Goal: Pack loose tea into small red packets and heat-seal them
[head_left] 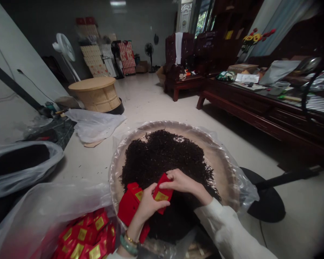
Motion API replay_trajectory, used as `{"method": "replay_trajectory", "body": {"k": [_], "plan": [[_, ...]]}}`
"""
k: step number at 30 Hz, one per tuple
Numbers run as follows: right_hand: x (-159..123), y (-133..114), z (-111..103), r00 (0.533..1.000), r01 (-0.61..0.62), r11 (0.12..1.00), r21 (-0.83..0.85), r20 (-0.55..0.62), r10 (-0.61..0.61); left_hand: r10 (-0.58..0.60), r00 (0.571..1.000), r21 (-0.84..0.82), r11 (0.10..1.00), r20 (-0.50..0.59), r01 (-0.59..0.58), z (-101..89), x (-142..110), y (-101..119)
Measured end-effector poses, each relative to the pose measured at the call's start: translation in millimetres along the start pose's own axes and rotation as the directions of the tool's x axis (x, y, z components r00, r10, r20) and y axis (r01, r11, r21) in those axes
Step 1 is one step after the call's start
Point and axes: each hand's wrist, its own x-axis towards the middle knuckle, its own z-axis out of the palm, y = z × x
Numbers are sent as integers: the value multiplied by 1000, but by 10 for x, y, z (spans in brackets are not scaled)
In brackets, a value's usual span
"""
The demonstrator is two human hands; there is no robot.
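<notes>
Red packet (163, 190): gold label (161, 196) print too blurred to read | left hand (148, 204): covers part of red bundle (127, 207) | packet pile (82, 234), 7 o'clock: cut by bottom edge | clear-lined sack (54, 155), 9 o'clock: cut by left edge | worktop (240, 104): 3 o'clock end lost in shadow | stacked boxes (93, 61), 10 o'clock: print too small to tell

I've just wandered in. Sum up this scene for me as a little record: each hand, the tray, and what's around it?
Left hand: grips a red packet with a gold label
Right hand: pinches the same packet's upper end
Left wrist: green bangle, gold bracelet
By left wrist: more red packets; held or resting, unclear
Tray: round, bearing a heap of dark, leaf-like strips
Lower left: pile of gold-labelled packets beside translucent plastic
Background: white fan, stacked boxes
</notes>
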Motion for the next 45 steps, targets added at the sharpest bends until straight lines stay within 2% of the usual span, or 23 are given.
{"method": "replay_trajectory", "body": {"k": [3, 5, 8, 10, 14, 17, 20, 22, 24, 26, 29, 32, 34, 35, 37, 39, 42, 45], "plan": [[-7, -52, -63, 977, 115, 977, -180, 197, -79, -1, 1000, -37, 999, 25, 2, 24, -6, -25], [-6, -78, -88, 982, 163, 957, -241, 137, -133, -7, 999, -63, 998, 32, 9, 30, -5, -26], [-9, -90, -86, 980, 163, 936, -311, -58, -190, -19, 1000, -66, 998, 11, 20, 34, 3, -18], [-16, -88, -64, 970, 165, 932, -323, -120, -213, -21, 1000, -79, 997, -1, 21, 43, 14, -9], [-34, -113, -17, 974, 193, 934, -300, -59, -220, -21, 997, -201, 979, 77, 36, 77, 35, 26], [-33, -163, -9, 985, 138, 922, -362, -47, -166, -32, 995, -252, 966, 97, 56, 101, 46, 60], [-23, -177, 8, 990, 52, 845, -533, -81, -112, -40, 999, -208, 977, 25, 44, 125, 54, 72], [-18, -139, 51, 990, 51, 772, -633, -67, -121, -46, 999, -162, 986, -21, 42, 148, 57, 65], [-14, -79, 117, 988, 86, 730, -678, -34, -148, -48, 999, -177, 983, 9, 49, 182, 57, 54], [-5, -31, 181, 985, 120, 711, -693, -8, -175, -36, 997, -259, 965, 66, 52, 224, 54, 46], [12, -21, 192, 986, 117, 738, -665, -14, -169, -69, 991, -373, 922, 114, 108, 276, 43, 49], [-34, 3, 40, 984, 4, 792, -610, -136, -111, -192, 974, -435, 872, 121, 226, 269, 32, 66], [-146, 112, -112, 964, -108, 773, -625, -257, -73, -252, 963, -486, 833, 94, 266, 231, 35, 78], [-228, 202, -182, 951, -167, 735, -657, -303, -55, -271, 959, -510, 817, 76, 271, 209, 43, 83], [-420, 434, -282, 941, -272, 634, -724, -339, 17, -301, 953, -548, 789, 47, 276, 172, 66, 86], [-602, 677, -315, 944, -314, 585, -748, -314, 105, -320, 947, -572, 771, 29, 278, 156, 95, 85], [-760, 931, -282, 959, -263, 644, -718, -270, 90, -319, 947, -586, 762, 31, 276, 168, 120, 86], [-764, 980, -262, 952, -222, 728, -649, -304, 19, -304, 951, -582, 763, 61, 281, 179, 107, 93]]}}
